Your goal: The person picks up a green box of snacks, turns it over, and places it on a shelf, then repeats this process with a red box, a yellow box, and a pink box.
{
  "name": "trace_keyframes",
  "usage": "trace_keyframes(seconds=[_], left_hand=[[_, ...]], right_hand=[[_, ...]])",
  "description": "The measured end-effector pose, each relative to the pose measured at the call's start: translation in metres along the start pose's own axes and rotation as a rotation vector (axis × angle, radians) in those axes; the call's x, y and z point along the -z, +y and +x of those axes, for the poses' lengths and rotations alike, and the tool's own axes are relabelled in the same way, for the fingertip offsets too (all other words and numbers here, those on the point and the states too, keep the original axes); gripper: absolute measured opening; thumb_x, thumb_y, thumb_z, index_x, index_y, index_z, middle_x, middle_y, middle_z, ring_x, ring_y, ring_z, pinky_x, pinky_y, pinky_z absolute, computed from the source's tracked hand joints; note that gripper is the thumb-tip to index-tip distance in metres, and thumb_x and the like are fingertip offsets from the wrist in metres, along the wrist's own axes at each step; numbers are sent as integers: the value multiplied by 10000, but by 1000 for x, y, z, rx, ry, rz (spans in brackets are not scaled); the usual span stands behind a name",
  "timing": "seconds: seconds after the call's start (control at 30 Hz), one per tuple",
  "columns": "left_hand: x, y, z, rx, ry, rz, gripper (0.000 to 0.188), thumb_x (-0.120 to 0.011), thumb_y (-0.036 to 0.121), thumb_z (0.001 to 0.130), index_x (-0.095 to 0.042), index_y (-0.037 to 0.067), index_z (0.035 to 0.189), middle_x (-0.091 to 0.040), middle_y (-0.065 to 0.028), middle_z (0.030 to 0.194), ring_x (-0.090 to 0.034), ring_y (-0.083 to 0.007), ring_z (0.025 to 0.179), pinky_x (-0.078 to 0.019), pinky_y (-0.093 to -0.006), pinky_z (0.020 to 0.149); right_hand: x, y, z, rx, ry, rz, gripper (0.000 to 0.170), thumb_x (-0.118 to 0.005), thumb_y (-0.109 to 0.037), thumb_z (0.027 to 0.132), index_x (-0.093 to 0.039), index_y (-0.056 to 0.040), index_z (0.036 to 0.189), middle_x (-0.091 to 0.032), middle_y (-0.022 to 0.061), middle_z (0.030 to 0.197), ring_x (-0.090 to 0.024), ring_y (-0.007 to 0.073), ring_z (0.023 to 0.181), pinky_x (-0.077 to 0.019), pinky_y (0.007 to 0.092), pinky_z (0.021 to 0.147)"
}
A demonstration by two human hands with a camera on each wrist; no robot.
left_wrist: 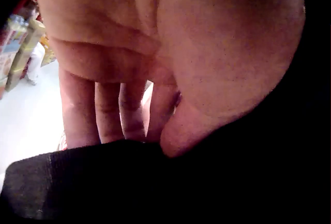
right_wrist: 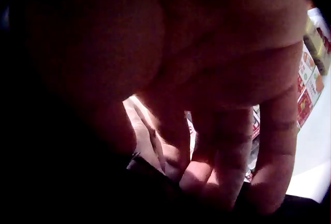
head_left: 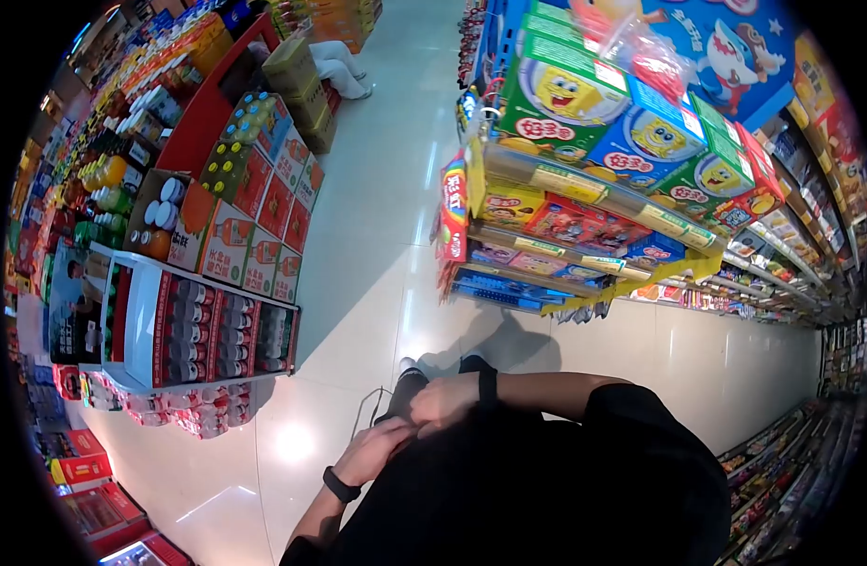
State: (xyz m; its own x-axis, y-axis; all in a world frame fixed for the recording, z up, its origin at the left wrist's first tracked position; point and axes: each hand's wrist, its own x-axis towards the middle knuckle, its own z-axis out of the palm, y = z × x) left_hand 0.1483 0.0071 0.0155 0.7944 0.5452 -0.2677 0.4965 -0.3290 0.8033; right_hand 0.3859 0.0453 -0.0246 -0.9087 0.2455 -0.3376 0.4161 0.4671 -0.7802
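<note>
In the head view both hands meet in front of the waist, close to the black shirt [head_left: 565,472]. My left hand [head_left: 372,451] has a dark band at its wrist. Its fingers [left_wrist: 108,113] reach down to dark cloth [left_wrist: 31,180] in the left wrist view, their tips hidden behind it. The thumb lies at the cloth's edge. My right hand [head_left: 445,400], also banded, is beside the left. In the right wrist view its fingers [right_wrist: 276,157] bend down at dark cloth, with the thumb lost in shadow. I cannot tell whether either hand grips the cloth.
Snack boxes [head_left: 565,94] fill the shelf rack ahead on the right. Drink cartons [head_left: 249,241] and a bottle stand [head_left: 150,325] line the left. Pale tiled floor [head_left: 358,226] runs between them. A person's white-clad legs [head_left: 337,68] show farther up the aisle. A thin dark wire-like loop [head_left: 360,411] shows near my left hand.
</note>
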Motion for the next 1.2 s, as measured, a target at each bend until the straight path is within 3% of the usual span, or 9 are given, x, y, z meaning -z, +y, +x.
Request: trace_keyframes(seconds=[0.1,0.23,0.37,0.47,0.5,0.6,0.83,0.97,1.2], left_hand=[[-7,-15,-7,-5,50,99,272,-599,68,911,-692,45,1166,-675,-125,1160,-676,-335,1048,-565,-391,881],[-14,-34,-10,-101,156,210,221,-624,97,911,-691,42,1115,-649,-109,986,-681,-317,894,-574,-406,733],[-21,-46,-18,-166,248,227,193,-668,134,910,-709,70,1087,-682,-51,995,-701,-228,873,-571,-356,634],[-24,-55,-21,-189,342,189,172,-704,107,886,-714,56,1050,-680,-67,943,-696,-248,821,-560,-357,591],[-23,-57,-24,-158,327,155,172,-708,102,883,-711,52,1048,-675,-73,941,-692,-256,817,-557,-359,595],[-14,-55,-29,-111,289,38,164,-698,97,894,-701,48,1051,-646,-85,922,-675,-278,806,-550,-372,615],[-9,-59,-36,-55,252,-72,174,-665,107,931,-699,46,1090,-619,-88,894,-661,-289,801,-553,-394,654],[-25,-67,-41,-41,363,-30,153,-696,116,917,-721,40,1047,-651,-79,893,-672,-281,798,-561,-384,661],[-6,-60,-43,-101,368,-116,132,-764,102,875,-746,38,989,-705,-82,908,-702,-282,758,-566,-352,633]], right_hand=[[-15,29,26,68,-34,109,433,-607,-450,995,-691,-29,1045,-708,191,1024,-675,391,977,-534,470,827],[4,23,33,-38,-138,219,479,-627,-494,978,-723,-26,1016,-734,189,913,-709,358,880,-538,450,760],[26,8,30,-23,-179,232,495,-632,-519,972,-732,-36,1004,-737,171,932,-702,362,890,-534,454,759],[26,7,37,-31,-176,173,486,-632,-523,973,-726,-51,1044,-735,165,953,-693,375,920,-532,463,776],[29,2,36,-25,-156,212,502,-623,-493,989,-728,-6,1044,-737,202,973,-692,397,959,-536,473,816],[25,-6,36,-61,-85,220,489,-603,-472,1007,-710,0,1077,-731,207,1007,-690,394,983,-535,476,827],[12,-10,40,-95,63,281,486,-603,-492,1009,-671,-19,1095,-688,177,1046,-663,377,1018,-521,457,871],[6,-10,43,-101,79,313,483,-610,-488,1007,-670,-17,1098,-687,171,1044,-664,365,1020,-521,446,876],[10,-15,37,-54,12,232,451,-601,-460,1019,-664,-24,1116,-656,153,1018,-654,360,990,-521,452,857]])
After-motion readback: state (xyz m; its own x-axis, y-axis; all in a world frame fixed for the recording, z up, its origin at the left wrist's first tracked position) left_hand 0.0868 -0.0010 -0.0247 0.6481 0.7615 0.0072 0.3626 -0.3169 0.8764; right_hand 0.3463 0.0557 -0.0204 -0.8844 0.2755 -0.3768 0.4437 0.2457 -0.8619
